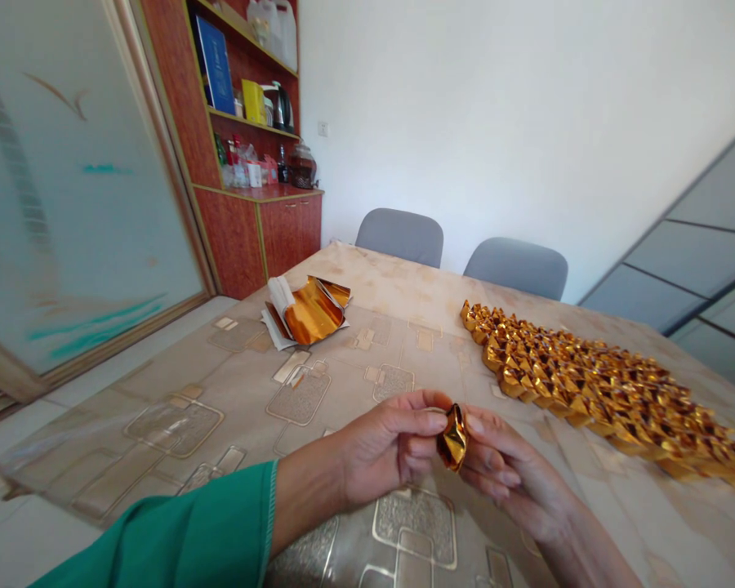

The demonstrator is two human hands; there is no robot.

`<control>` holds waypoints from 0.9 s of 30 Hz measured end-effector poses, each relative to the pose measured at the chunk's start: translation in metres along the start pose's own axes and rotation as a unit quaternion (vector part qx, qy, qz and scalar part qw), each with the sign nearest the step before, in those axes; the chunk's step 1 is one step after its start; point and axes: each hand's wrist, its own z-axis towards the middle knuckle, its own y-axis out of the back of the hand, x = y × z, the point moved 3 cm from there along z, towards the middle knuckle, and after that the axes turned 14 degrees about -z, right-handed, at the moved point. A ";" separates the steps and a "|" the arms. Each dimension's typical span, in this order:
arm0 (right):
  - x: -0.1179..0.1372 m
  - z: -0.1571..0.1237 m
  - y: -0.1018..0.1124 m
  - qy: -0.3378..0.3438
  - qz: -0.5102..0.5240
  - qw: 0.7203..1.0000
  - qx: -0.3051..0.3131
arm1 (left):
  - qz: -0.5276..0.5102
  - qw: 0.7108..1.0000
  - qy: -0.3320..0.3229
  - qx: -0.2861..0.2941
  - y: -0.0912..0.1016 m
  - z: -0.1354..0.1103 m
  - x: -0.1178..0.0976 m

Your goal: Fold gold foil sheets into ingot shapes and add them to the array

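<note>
Gold foil paper (452,442) pinched between two hands
Left hand (385,451) and right hand (507,478) clamp its side edges; likely feather-light, thin, crease-prone. Folded foil pieces (594,384) lie at two o'clock.

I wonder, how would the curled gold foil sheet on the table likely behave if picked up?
The gold foil sheet is probably light and floppy: it looks thin and its edges curl off the table. Its shine suggests a slick surface. It likely creases easily, like the folded piece between left hand and right hand.
</note>
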 end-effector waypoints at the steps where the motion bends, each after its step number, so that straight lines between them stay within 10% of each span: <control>1: 0.000 0.000 0.001 -0.005 0.004 1.000 -0.007 | 0.027 0.999 -0.021 -0.001 0.000 0.000 -0.001; 9: -0.008 0.004 0.001 -0.026 0.020 0.999 -0.024 | 0.162 0.974 -0.155 -0.045 -0.002 0.002 0.000; 27: -0.007 0.004 0.000 -0.011 0.052 0.999 -0.004 | 0.043 0.995 -0.058 -0.066 0.007 0.003 0.002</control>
